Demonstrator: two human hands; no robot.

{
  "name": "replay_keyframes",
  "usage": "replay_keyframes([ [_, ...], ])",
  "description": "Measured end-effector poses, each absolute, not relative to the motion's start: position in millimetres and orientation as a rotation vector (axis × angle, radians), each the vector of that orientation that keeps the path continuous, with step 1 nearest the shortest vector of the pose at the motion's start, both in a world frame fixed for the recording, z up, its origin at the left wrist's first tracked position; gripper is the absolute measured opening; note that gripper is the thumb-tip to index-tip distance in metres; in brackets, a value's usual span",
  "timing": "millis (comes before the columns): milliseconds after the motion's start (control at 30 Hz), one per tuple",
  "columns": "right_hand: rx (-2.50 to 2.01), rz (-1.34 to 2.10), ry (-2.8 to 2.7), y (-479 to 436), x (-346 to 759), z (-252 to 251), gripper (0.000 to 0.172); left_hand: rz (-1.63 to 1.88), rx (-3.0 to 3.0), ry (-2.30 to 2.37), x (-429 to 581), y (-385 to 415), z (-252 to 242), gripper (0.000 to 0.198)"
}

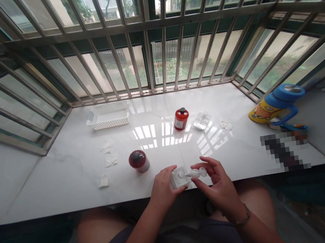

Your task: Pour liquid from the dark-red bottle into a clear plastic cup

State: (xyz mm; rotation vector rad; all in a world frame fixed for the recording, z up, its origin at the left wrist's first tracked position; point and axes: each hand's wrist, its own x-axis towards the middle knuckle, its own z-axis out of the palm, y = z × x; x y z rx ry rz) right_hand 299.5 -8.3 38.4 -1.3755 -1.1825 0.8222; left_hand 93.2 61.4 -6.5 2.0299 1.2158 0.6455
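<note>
At the near edge of the white sill, my left hand [163, 187] grips a small clear plastic case [179, 178]. My right hand [216, 180] pinches a small clear plastic piece [195, 172] with thumb and fingers, held against the case. A dark red round jar [138, 160] stands just left of my hands. Farther back sit a red bottle with a black cap [181, 119] and a clear plastic tray [202, 120].
A white plastic basket [108, 116] sits at the back left. Several crumpled white tissues [109, 154] lie on the left, another white scrap [226, 125] on the right. A blue and yellow kids' water bottle [277, 106] lies at the right. Window bars [152, 57] close the far side.
</note>
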Motion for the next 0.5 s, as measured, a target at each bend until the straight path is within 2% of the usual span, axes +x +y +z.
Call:
replay_keyframes([
  [367, -1.409, 0.79, -1.231, -8.8, 297.8, 35.6, 0.064, 0.652, 2.043, 1.213, 92.1, 61.5, -9.5, 0.072],
  [500, -1.357, 0.873, -1.166, -6.5, 296.6, 33.0, 0.065, 0.658, 2.045, 1.215, 92.2, 61.4, -10.1, 0.073],
])
